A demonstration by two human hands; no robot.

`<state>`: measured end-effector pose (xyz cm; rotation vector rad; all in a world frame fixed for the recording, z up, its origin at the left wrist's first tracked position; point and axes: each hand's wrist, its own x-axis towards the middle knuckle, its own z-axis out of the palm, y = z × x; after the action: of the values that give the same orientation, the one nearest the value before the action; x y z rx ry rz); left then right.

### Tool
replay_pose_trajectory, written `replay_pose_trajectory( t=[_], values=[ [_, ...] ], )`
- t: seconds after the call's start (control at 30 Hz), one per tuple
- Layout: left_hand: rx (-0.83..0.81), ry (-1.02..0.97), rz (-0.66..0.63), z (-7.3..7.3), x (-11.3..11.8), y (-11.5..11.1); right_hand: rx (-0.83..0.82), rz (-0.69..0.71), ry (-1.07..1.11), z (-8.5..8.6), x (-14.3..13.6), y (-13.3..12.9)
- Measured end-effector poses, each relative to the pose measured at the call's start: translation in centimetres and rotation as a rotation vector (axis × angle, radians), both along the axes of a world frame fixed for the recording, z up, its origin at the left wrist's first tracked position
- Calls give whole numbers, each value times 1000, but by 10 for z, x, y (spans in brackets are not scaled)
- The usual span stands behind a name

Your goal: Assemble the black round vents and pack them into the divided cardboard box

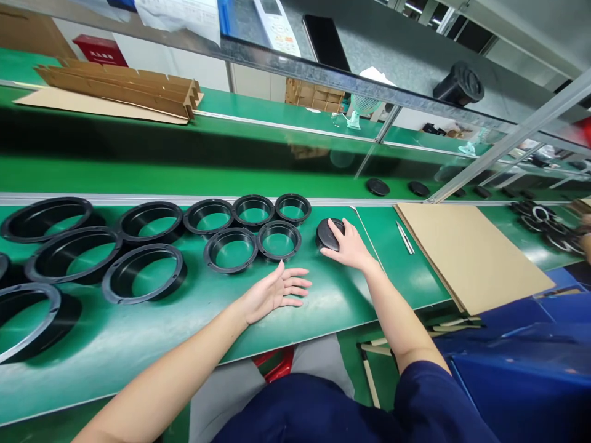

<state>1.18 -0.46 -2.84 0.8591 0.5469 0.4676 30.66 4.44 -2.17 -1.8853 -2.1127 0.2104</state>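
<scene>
My right hand grips a round black part by its rim and top, on the green table. My left hand is open beside it, palm turned inward, fingers spread, holding nothing. Left of the gripped part, black rings stand in rows; two of them, including another ring, are just beyond my left hand. Larger black rings cover the left side of the table. The underside of the gripped part is hidden.
Cardboard sheets lie on the right, with a pen-like tool beside them. Black discs sit on the green belt behind the table. A raised shelf holds a phone. Someone's hand shows at the far right.
</scene>
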Motion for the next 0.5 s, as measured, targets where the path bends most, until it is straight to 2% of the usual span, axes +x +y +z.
replay_pose_trajectory(
  t=[0.1,0.17,0.23,0.27,0.4,0.43,0.5],
  values=[
    [-5,10,-7,-1,1,0,73,12,-27,21,-1,-12],
    [1,12,-11,-1,2,1,282,0,20,38,-5,-8],
    [12,11,-9,-2,1,2,447,-40,75,46,-14,0],
    [18,10,-4,-2,1,3,433,-45,84,44,-20,5],
    [29,9,15,-3,0,2,78,69,36,17,-34,17],
    [30,12,17,-3,0,2,65,49,63,10,-30,17],
    [37,21,15,-3,0,1,161,-123,270,-2,-14,12]
  ],
)
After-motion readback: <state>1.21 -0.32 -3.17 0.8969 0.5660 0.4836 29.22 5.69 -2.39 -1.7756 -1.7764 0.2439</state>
